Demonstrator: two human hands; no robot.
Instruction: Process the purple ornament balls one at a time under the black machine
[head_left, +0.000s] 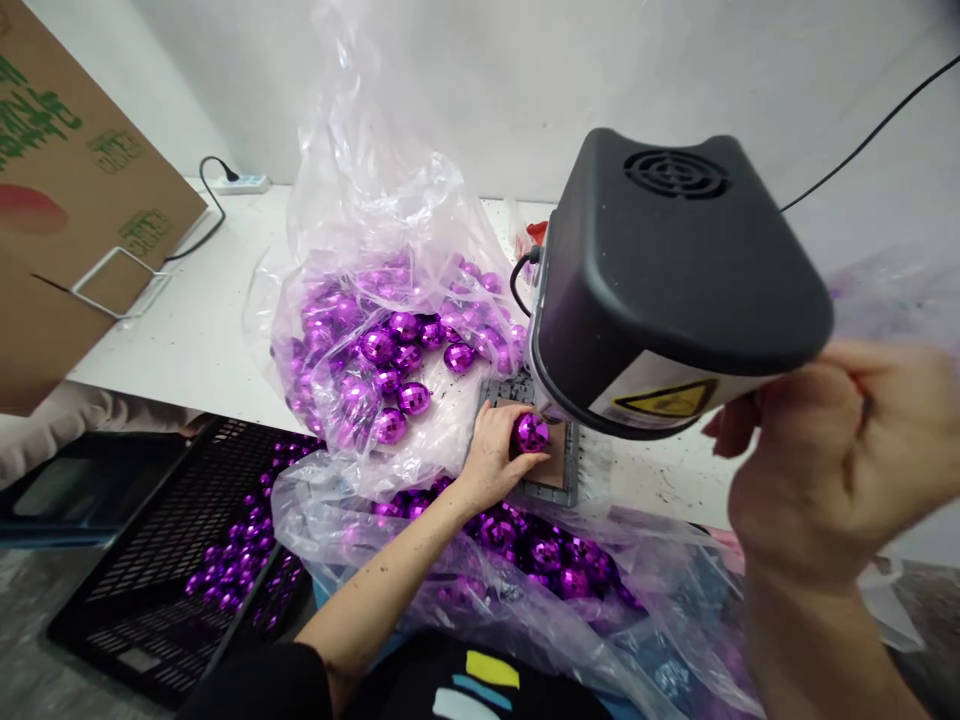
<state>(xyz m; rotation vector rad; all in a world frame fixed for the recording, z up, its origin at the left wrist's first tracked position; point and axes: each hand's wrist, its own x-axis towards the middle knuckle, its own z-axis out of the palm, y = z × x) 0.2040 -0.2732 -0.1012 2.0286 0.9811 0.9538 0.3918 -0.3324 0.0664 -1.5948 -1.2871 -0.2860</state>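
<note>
My left hand (499, 448) pinches a shiny purple disco ball (531, 432) between thumb and fingers. It keeps the ball over the grey base plate (556, 490), just under the front of a black machine housing (675, 250) with a yellow warning label. On the housing's right side, my right hand (832, 460) is closed with curled fingers; whatever it grips is hidden behind the housing and the fingers. Left of the base, a clear plastic bag (375, 200) lies open with many purple disco balls (377, 346) in it. More purple balls (547, 552) lie in a plastic-lined container below my left forearm.
A black crate (112, 620) with purple balls stands low on the left. Beside it, a cardboard box (82, 200) leans over the white table (202, 330). A power strip (240, 184) with a black plug lies by the wall. Another person's sleeve (82, 425) shows at left.
</note>
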